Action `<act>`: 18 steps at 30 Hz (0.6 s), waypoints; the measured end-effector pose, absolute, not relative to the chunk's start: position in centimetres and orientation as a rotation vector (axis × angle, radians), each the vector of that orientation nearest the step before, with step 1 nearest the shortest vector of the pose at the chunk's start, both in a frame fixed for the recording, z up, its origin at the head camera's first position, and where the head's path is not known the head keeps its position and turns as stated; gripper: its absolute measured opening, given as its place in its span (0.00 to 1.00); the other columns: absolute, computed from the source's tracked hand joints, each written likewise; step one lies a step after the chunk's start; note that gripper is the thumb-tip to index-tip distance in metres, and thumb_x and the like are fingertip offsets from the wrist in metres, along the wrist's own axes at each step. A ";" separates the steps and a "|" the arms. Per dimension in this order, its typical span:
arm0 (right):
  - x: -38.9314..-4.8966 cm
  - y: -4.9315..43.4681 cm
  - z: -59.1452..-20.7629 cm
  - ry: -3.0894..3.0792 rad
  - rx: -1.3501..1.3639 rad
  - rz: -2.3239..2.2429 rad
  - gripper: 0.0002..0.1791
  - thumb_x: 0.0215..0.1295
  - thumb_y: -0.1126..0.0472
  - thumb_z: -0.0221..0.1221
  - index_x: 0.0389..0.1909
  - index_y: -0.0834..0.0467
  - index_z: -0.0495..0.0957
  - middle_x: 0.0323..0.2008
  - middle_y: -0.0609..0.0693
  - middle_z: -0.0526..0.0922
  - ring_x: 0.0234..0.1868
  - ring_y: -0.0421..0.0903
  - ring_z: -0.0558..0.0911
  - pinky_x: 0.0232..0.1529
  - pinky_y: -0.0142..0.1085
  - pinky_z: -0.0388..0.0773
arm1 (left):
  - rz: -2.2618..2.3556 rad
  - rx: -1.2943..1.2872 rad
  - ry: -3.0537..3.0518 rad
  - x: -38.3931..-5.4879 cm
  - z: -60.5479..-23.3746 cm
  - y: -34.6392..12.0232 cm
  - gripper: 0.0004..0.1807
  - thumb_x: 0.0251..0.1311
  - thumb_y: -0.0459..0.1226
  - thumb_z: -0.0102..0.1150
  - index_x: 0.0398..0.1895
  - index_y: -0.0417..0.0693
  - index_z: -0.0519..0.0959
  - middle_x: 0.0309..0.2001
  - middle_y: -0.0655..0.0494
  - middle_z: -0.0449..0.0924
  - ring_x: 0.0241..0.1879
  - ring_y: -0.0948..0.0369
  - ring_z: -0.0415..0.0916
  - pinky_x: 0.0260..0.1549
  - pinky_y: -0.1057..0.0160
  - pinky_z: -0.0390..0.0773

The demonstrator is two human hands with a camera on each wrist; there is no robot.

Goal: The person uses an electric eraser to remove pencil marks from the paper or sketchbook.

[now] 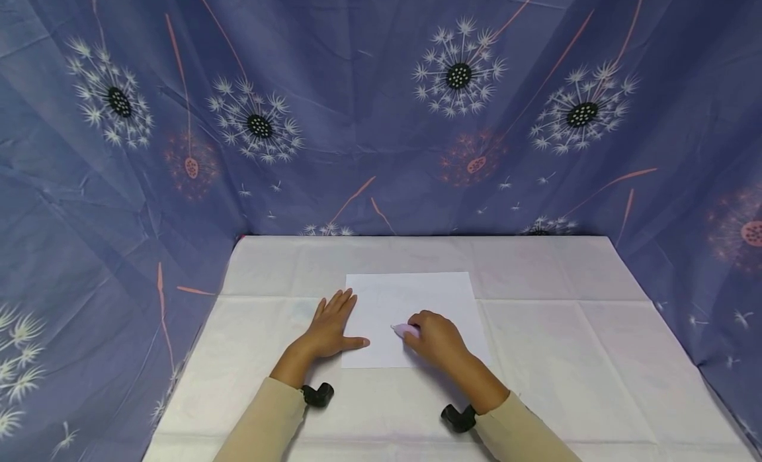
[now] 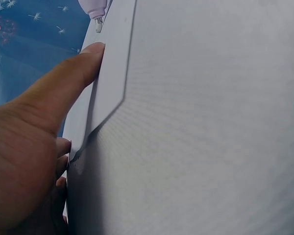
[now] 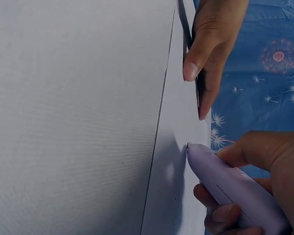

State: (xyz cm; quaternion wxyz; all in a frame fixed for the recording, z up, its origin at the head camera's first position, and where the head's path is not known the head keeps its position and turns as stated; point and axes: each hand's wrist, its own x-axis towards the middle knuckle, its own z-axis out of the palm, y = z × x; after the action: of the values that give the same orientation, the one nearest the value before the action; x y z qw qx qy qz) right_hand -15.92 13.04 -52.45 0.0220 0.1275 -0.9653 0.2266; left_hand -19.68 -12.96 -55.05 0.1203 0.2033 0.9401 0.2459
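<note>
"Where's the tool?"

"The lilac tool (image 1: 407,330) is over the paper (image 1: 411,293), a little to the near side of its middle. The right hand (image 1: 439,336) grips it, fingers and thumb curled round the body."

"And the left?"

"The left hand (image 1: 329,331) holds nothing. It lies spread at the paper's left edge, fingers fairly straight, with the thumb reaching onto the sheet."

"Which way does the tool point?"

"From the right hand's grip it sticks out toward the paper's left edge. Its long axis runs roughly along the paper's near edge, the tip slightly toward the far edge."

"So the tip faces the left hand?"

"Yes, and I'd judge that's the relation that counts. The left thumb is near the tip, a bit closer to the paper's near edge, with bare paper between them. The right hand is nearer, since it has the tool."

"Is the tip touching the paper?"

"I can't tell; it's too small."
</note>
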 end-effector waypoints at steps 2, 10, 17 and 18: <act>-16.0 13.0 -52.5 -2.988 0.391 0.701 0.08 0.59 0.57 0.70 0.36 0.57 0.87 0.31 0.49 0.85 0.29 0.43 0.78 0.33 0.39 0.77 | 0.723 0.595 2.747 -19.7 -55.1 -13.0 0.58 0.56 0.61 0.69 0.81 0.43 0.53 0.83 0.47 0.45 0.83 0.48 0.38 0.79 0.39 0.35; -16.4 13.2 -52.6 -2.971 0.361 0.673 0.09 0.60 0.57 0.70 0.37 0.58 0.87 0.33 0.50 0.85 0.29 0.44 0.79 0.33 0.40 0.77 | 0.725 0.593 2.741 -19.8 -55.5 -13.1 0.58 0.55 0.62 0.68 0.81 0.44 0.52 0.83 0.49 0.44 0.83 0.49 0.37 0.79 0.39 0.34; -16.4 13.2 -52.3 -2.977 0.387 0.688 0.07 0.59 0.58 0.69 0.36 0.57 0.87 0.32 0.49 0.85 0.29 0.43 0.79 0.33 0.39 0.77 | 0.708 0.582 2.743 -19.8 -55.7 -13.1 0.59 0.56 0.62 0.68 0.81 0.45 0.51 0.83 0.51 0.43 0.83 0.50 0.36 0.80 0.41 0.33; -16.5 13.2 -52.4 -2.969 0.387 0.680 0.07 0.59 0.58 0.69 0.36 0.57 0.87 0.32 0.49 0.85 0.29 0.43 0.78 0.32 0.39 0.77 | 0.707 0.580 2.742 -19.8 -55.7 -13.1 0.59 0.56 0.62 0.68 0.82 0.45 0.50 0.83 0.51 0.43 0.83 0.50 0.36 0.80 0.41 0.32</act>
State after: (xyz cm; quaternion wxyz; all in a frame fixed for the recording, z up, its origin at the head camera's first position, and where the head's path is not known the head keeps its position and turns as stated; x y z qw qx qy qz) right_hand -16.54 13.21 -52.36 0.0355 0.1259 -0.9664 0.2213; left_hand -19.79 -13.14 -55.69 0.1252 0.1991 0.9411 0.2428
